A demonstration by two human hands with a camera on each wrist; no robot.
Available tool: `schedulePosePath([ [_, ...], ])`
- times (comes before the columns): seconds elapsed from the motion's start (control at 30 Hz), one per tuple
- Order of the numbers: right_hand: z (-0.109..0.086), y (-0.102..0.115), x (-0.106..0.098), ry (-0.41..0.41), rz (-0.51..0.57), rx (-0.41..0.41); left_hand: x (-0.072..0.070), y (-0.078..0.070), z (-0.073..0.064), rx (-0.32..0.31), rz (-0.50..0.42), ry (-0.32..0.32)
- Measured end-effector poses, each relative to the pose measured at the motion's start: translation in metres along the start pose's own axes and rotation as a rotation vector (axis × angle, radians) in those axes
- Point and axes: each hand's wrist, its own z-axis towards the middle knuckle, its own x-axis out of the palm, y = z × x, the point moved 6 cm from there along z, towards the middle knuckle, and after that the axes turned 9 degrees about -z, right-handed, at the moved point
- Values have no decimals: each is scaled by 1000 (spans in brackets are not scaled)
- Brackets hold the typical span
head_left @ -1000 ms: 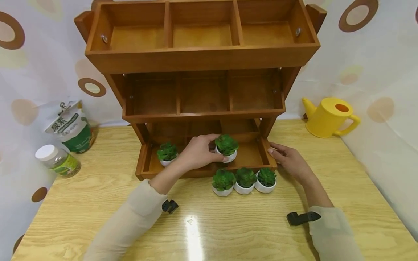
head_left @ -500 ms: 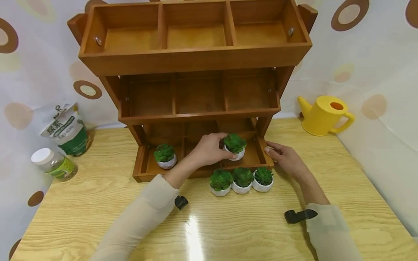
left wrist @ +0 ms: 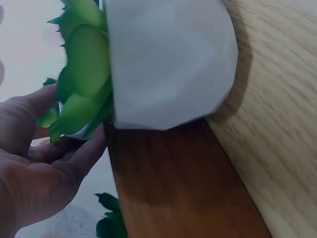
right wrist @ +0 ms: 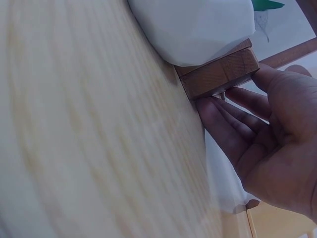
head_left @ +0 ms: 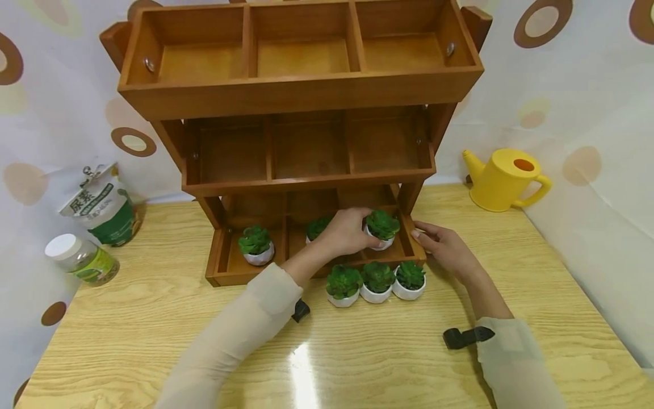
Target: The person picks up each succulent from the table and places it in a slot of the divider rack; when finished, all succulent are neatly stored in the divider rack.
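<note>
My left hand (head_left: 349, 232) pinches a succulent in a white faceted pot (head_left: 381, 230) in the right compartment of the bottom tier. That tier belongs to a wooden plant shelf (head_left: 306, 96). At the tier's right end my right hand (head_left: 445, 245) holds the side panel, thumb at its top edge and fingers lower down (right wrist: 225, 116). One potted succulent (head_left: 256, 245) sits in the left compartment. Another succulent (head_left: 318, 226), partly hidden by my left hand, is in the middle one. Three more succulents (head_left: 377, 282) stand in a row on the table before the shelf.
A yellow watering can (head_left: 504, 180) stands to the right of the shelf. To the left are a clear jar with a white lid (head_left: 83, 259) and a green and white bag (head_left: 104, 207) with a clip. A patterned backdrop (head_left: 577, 113) hangs behind the wooden table (head_left: 153, 318).
My left hand has carried the succulent to the right, near the tier's right end. The succulent in the middle compartment has come into view behind it. My right hand stays at the side panel.
</note>
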Motion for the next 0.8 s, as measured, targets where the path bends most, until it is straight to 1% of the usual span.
schedulePosePath([
  [0.23, 0, 1, 2, 5, -14, 12, 8, 1, 7, -7, 17, 31],
  [0.33, -1, 1, 1, 8, -9, 15, 10, 0, 9, 0, 40, 54],
  [0.4, -1, 1, 0, 9, -9, 16, 12, 0, 10, -6, 57, 64],
  [0.63, -2, 1, 0, 10, -1, 18, 18, 1, 13, -23, 101, 73],
  [0.8, -1, 1, 1, 7, -3, 19, 22, 3, 15, -39, 97, 73],
])
